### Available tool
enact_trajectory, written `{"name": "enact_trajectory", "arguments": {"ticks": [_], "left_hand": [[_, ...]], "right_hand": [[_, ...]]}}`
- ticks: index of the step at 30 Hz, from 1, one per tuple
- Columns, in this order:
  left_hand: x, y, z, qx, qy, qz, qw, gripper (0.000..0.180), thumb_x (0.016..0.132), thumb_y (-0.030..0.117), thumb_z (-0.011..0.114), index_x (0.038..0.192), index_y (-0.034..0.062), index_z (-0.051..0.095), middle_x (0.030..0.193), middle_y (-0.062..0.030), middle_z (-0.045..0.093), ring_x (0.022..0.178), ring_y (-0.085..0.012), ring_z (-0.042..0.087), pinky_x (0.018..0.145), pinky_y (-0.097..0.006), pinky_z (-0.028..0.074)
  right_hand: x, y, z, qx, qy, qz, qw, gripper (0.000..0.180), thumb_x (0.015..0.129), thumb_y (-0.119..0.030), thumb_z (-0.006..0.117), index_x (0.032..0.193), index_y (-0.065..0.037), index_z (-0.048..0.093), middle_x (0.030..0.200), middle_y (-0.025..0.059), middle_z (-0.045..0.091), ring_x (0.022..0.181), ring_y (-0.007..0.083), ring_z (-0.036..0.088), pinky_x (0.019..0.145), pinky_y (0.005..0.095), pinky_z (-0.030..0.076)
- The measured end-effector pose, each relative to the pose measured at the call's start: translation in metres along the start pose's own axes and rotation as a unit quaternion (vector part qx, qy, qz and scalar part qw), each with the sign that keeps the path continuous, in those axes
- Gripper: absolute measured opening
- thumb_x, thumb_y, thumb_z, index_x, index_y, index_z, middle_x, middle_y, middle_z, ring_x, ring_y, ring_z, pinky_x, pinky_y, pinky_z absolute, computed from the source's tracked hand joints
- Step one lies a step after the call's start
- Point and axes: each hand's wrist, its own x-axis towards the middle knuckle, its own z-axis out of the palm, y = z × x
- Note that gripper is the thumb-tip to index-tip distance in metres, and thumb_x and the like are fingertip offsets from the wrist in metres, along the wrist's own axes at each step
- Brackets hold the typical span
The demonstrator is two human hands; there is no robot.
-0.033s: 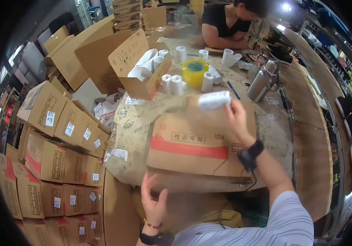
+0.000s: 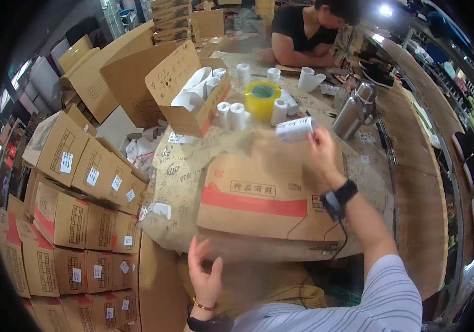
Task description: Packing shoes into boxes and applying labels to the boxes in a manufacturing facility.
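My right hand [image 2: 323, 154] pinches the end of a white roll of printed labels [image 2: 294, 130] above the table. Under it lies a brown cardboard carton [image 2: 250, 213] with a red stripe, its upper part blurred. My left hand [image 2: 206, 279] is low at the table's near edge, fingers apart, holding nothing. Beyond the carton stand more white rolls, among them a pair [image 2: 231, 116] and a single roll [image 2: 279, 112]. Next to these is a wide roll of yellow tape [image 2: 262, 100]. To their left, an open cardboard box [image 2: 191, 123] holds several white rolls.
A steel thermos [image 2: 353, 113] stands on the table's right, near a long wooden board [image 2: 422, 193]. Stacked labelled cartons [image 2: 101, 224] rise at my left. A person in black [image 2: 306, 36] leans on the far end. Shoes hang on a rack at the right.
My right hand has shifted slightly right with the label roll, which has turned so that more dark print shows. The left hand has barely moved.
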Motion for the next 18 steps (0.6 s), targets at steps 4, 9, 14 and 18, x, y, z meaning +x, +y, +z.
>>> {"name": "enact_trajectory", "arguments": {"ticks": [4,9,14,18], "left_hand": [[-0.001,-0.012,-0.001,0.010,-0.009,-0.041,0.999,0.067,0.076,0.000,0.063,0.137,0.0016,0.035,0.121,-0.0135,0.053,0.104,-0.0210,0.054,0.092,-0.034,0.042],[0.011,-0.016,0.002,0.074,-0.068,-0.022,0.995,0.054,0.073,-0.002,0.064,0.125,0.0033,0.051,0.117,-0.0120,0.055,0.095,-0.0199,0.057,0.086,-0.032,0.045],[0.017,-0.016,0.000,0.125,-0.039,-0.033,0.991,0.044,0.072,-0.003,0.064,0.115,0.0038,0.058,0.113,-0.0106,0.057,0.091,-0.0206,0.059,0.084,-0.032,0.046],[0.027,-0.003,0.010,0.144,-0.082,0.011,0.986,0.038,0.075,-0.001,0.064,0.113,0.0026,0.060,0.111,-0.0110,0.058,0.095,-0.0210,0.059,0.086,-0.032,0.046]], "right_hand": [[0.056,0.051,0.008,-0.066,-0.021,-0.018,0.997,0.009,0.083,-0.011,0.060,0.087,-0.003,0.058,0.092,0.0162,0.055,0.085,0.0350,0.054,0.073,0.0380,0.045],[0.069,0.090,0.036,-0.184,-0.109,-0.018,0.977,0.020,0.082,-0.023,0.062,0.093,-0.006,0.062,0.113,0.0149,0.053,0.102,0.0346,0.050,0.086,0.0413,0.042],[0.079,0.017,0.061,-0.260,-0.027,-0.077,0.962,0.036,0.077,-0.032,0.067,0.106,-0.013,0.063,0.135,0.0127,0.036,0.126,0.0322,0.031,0.100,0.0500,0.026],[0.074,0.019,0.087,-0.290,-0.078,-0.086,0.950,0.032,0.077,-0.026,0.067,0.107,-0.017,0.062,0.133,0.0105,0.043,0.122,0.0301,0.039,0.098,0.0499,0.029]]}}
